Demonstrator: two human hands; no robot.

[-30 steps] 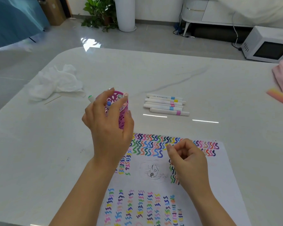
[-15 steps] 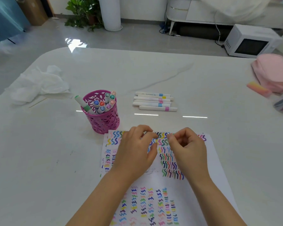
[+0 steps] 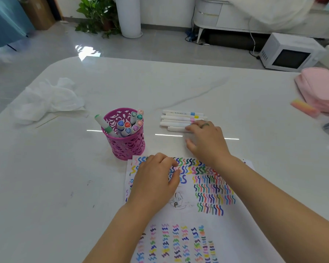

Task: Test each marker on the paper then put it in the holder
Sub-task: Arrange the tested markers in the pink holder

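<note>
Magenta openwork plastic forms the holder (image 3: pixel 124 143), standing at eleven o'clock off the top edge of the paper (image 3: pixel 207 221), with a cluster of capped pens already in it. The left hand (image 3: pixel 156 179) rests on the squiggle-covered sheet, fingers loosely bent and holding nothing.

At one o'clock from the sheet, five white markers (image 3: pixel 179 118) lie side by side on the table (image 3: pixel 254 103). Their long axes run nine to three, with coloured bands toward the three o'clock end. The right hand (image 3: pixel 207 141) is much the nearer one. Its fingers are spread over those banded ends, fingertips touching the nearest marker (image 3: pixel 176 129), and the thumb is held apart at the six o'clock side, so no pinch is closed yet. The barrel stretches away toward nine o'clock from the fingers.
</note>
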